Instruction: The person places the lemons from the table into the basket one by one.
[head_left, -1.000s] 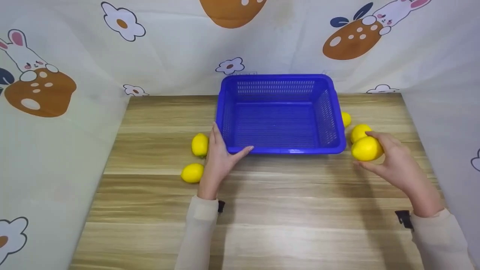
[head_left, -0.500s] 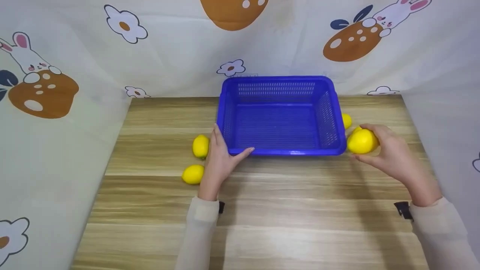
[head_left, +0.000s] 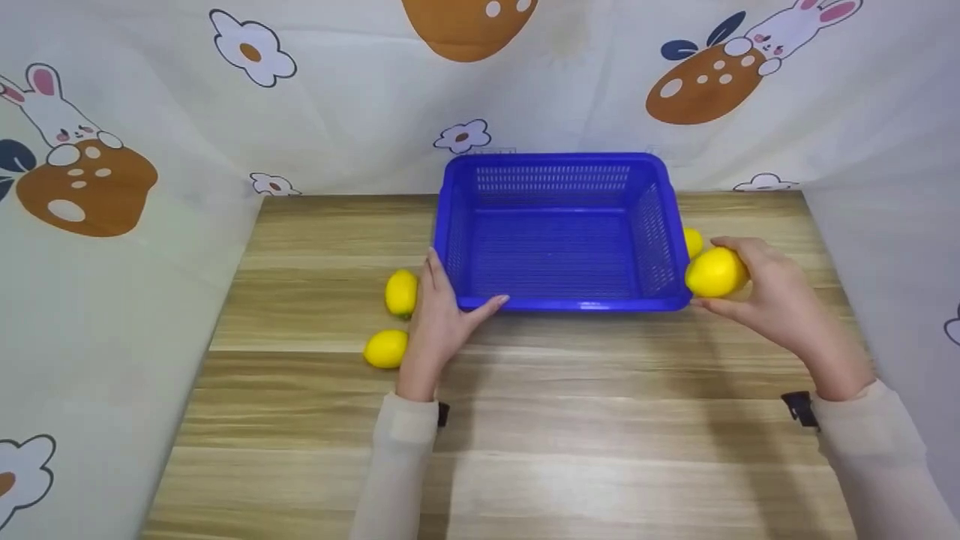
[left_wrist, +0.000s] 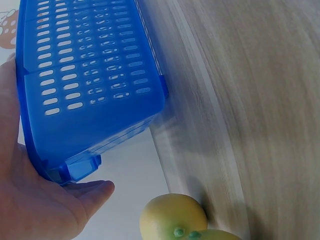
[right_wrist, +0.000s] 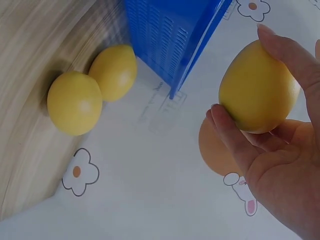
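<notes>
My right hand (head_left: 780, 300) holds a yellow lemon (head_left: 716, 272) between thumb and fingers, right at the basket's front right corner. In the right wrist view that lemon (right_wrist: 260, 87) is off the table, with the fingertips around its sides. The blue plastic basket (head_left: 562, 304) has slotted walls and nothing inside. My left hand (head_left: 437, 322) grips its front left corner, thumb along the front rim and fingers against the left side. The left wrist view shows the basket's slotted wall (left_wrist: 90, 65) above the palm.
Two lemons lie left of the basket, one lemon (head_left: 401, 292) behind the other lemon (head_left: 385, 349). Right of it, the right wrist view shows a lemon (right_wrist: 75, 102) touching another lemon (right_wrist: 114, 72) on the wooden table (head_left: 570, 420). Printed cloth walls (head_left: 555, 82) enclose the table.
My right hand has carried its lemon leftward and slightly away from me, up to the basket's corner. The left hand keeps its grip and the basket stays in place.
</notes>
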